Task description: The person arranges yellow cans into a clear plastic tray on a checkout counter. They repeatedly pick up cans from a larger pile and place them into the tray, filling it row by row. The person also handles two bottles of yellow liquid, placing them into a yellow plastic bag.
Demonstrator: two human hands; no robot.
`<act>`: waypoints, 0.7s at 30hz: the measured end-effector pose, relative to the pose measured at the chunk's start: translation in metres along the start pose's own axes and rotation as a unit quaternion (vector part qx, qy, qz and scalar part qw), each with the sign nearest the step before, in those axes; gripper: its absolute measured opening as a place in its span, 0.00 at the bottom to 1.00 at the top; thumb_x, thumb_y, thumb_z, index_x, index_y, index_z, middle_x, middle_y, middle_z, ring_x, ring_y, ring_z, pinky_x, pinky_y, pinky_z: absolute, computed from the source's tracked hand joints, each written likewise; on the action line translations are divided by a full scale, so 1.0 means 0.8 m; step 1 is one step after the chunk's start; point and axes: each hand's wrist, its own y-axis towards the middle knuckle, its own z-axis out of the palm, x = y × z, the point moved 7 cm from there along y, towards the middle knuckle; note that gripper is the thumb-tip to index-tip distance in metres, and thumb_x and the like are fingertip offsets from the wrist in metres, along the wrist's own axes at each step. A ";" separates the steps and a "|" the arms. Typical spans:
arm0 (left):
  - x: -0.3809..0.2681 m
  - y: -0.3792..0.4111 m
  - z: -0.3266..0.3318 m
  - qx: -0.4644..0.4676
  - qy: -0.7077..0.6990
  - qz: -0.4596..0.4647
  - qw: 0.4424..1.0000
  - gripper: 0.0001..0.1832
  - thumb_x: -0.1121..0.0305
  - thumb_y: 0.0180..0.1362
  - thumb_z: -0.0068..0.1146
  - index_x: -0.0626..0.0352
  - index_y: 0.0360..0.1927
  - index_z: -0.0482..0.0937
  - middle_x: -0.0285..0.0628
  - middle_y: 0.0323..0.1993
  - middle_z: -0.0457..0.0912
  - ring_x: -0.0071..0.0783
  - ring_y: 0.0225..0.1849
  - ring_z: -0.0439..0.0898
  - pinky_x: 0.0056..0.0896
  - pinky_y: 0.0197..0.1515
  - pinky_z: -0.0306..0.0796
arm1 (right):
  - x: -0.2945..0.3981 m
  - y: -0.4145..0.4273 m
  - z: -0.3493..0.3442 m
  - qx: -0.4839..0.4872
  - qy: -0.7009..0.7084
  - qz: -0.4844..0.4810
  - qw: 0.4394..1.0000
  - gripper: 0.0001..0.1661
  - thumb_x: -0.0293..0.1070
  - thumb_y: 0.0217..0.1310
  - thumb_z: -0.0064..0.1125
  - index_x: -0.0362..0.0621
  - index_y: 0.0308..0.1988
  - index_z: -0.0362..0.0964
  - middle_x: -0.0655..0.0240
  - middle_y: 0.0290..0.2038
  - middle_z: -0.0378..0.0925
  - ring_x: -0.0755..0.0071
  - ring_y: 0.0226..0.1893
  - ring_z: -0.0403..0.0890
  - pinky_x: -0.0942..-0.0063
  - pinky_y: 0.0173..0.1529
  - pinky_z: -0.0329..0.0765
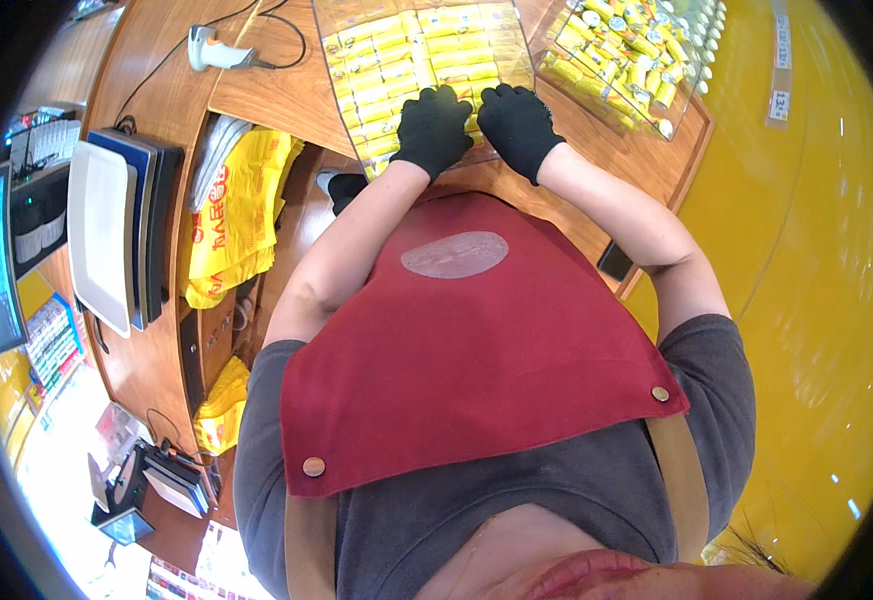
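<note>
Both my hands wear black gloves and rest at the near side of a clear plastic tray [523,45] on the wooden counter. Rows of small yellow cylindrical packets [388,56] lie in it. My left hand [434,129] is over the packets near the tray's middle, fingers curled. Close beside it on the right, my right hand [519,127] bends its fingers at the near right part of the tray. Whether either hand grips a packet is hidden. A second clear box [616,101] at the upper right holds loose yellow cylinders in a jumble.
A barcode scanner [219,51] with a cable lies at the upper left of the counter [279,97]. Stacked trays [103,232] stand at the left, by yellow plastic bags [234,217] in an open shelf. A dark phone-like object [615,261] lies near the counter's right edge, partly behind my right arm.
</note>
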 end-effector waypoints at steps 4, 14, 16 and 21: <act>0.004 0.002 0.006 0.009 -0.002 -0.018 1.000 0.15 0.58 0.37 0.62 0.47 0.31 0.79 0.41 0.33 0.74 0.41 0.38 0.74 0.42 0.35 0.69 | 0.000 0.007 0.030 0.101 0.005 0.018 0.995 0.06 0.31 0.43 0.55 0.43 0.25 0.75 0.58 0.28 0.75 0.56 0.32 0.79 0.62 0.34 0.75; 0.006 -0.001 0.010 -0.006 0.005 -0.041 0.999 0.14 0.55 0.39 0.59 0.49 0.30 0.80 0.42 0.34 0.75 0.40 0.38 0.75 0.42 0.36 0.70 | 0.011 0.009 0.048 0.127 0.010 0.002 0.992 0.08 0.27 0.44 0.52 0.42 0.30 0.74 0.54 0.29 0.76 0.54 0.31 0.79 0.62 0.34 0.76; 0.005 0.000 0.007 -0.002 0.009 -0.042 0.999 0.15 0.55 0.39 0.60 0.49 0.30 0.80 0.42 0.34 0.75 0.40 0.38 0.75 0.41 0.36 0.70 | 0.005 0.007 0.049 0.126 0.039 0.006 0.991 0.08 0.27 0.45 0.51 0.42 0.30 0.74 0.53 0.30 0.76 0.53 0.31 0.79 0.61 0.34 0.76; 0.007 0.001 0.007 0.035 0.006 -0.047 0.998 0.16 0.55 0.37 0.62 0.50 0.31 0.80 0.42 0.35 0.75 0.40 0.39 0.75 0.41 0.37 0.70 | -0.001 0.003 0.043 0.096 0.079 0.019 0.992 0.10 0.30 0.49 0.49 0.43 0.34 0.72 0.52 0.31 0.75 0.52 0.32 0.79 0.61 0.35 0.76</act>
